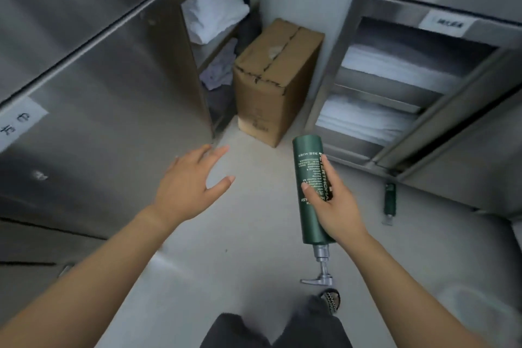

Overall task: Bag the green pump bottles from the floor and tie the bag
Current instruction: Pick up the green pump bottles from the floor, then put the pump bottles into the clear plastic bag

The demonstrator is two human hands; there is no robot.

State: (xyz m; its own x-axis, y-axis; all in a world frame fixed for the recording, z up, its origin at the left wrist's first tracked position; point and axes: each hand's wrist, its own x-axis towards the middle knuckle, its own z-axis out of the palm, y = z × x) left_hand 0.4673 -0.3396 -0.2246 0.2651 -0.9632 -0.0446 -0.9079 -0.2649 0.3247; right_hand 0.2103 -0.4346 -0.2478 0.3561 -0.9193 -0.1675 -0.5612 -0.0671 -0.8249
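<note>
My right hand (336, 206) grips a tall dark green pump bottle (309, 167) around its middle. The bottle is upside down, its silver pump pointing toward me and its flat base away. White lettering runs along its side. My left hand (192, 186) hovers over the pale floor with fingers spread and nothing in it. A second, smaller-looking green pump bottle (390, 200) lies on the floor at the right, close to the foot of the metal cabinet. No bag is in view.
A cardboard box (271, 85) stands in the far corner. A steel cabinet (93, 87) lines the left side. Open metal shelves (395, 99) with folded white linen stand on the right. My legs and a sandalled foot (330, 301) show at the bottom.
</note>
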